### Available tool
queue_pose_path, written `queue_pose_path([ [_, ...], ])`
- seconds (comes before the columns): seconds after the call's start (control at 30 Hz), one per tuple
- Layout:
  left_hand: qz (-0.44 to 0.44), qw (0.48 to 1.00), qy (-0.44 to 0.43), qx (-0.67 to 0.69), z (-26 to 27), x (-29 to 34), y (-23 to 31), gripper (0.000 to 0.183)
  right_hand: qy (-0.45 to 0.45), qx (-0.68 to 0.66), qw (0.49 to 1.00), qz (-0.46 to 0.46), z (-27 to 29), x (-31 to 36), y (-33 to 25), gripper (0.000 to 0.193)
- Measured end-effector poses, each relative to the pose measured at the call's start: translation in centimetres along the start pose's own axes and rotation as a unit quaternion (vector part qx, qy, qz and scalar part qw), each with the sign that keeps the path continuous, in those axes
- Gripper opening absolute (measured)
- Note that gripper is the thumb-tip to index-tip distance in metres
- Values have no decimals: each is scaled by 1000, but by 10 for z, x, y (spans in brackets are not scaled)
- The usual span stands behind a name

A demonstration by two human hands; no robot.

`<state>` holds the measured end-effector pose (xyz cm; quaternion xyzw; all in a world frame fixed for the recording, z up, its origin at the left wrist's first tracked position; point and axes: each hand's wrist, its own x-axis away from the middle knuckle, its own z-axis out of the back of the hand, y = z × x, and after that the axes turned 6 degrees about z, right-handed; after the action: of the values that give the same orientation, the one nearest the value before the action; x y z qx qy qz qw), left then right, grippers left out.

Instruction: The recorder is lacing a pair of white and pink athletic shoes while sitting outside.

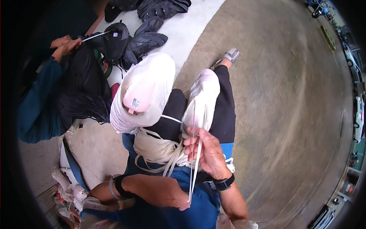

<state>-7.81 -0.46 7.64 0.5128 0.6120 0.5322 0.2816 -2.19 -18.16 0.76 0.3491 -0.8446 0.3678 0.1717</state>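
Pinched between the curled fingers of the right hand (209,152) is a flat white shoelace (198,152), pulled taut: one run rises from the fingers toward the white shoe (202,97), the other drops straight down to the left hand (167,194). That left hand is closed around the lower end of the lace, knuckles up, the tip of the lace just showing at its edge. A black watch sits on the right wrist and a dark band on the left.

The lace is thin, ribbon-like and pale cream. It comes out of a thick bundle of white laces (158,150) heaped in the lap, whose loose loops spill over the blue apron (190,206).

The white shoe rests on the right knee, toe pointing away, just above the right hand; its upper is mesh-like with a faint pink tint at the toe. Beside it, on the left knee, lies a white mesh bag (146,93) with a pink shoe sole showing through and a small label on it. Black trousers cover both legs, and a grey sneaker shows at the far foot on the concrete floor (282,95).

To the left, another person in a teal sleeve (36,103) holds a white lace against a black shoe (116,38); more black shoes lie on a white sheet (190,26).
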Motion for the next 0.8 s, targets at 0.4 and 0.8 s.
queue_pose_path([
  [0.4, 102, 919, 358, -127, 52, 4, -33, 21, 65, 61, 996, 15, -10, -9, -13, 22],
  [0.8, 294, 783, 434, -336, 128, -64, -50, 24, 90, 682, 708, 160, 15, -23, -23, 38],
])
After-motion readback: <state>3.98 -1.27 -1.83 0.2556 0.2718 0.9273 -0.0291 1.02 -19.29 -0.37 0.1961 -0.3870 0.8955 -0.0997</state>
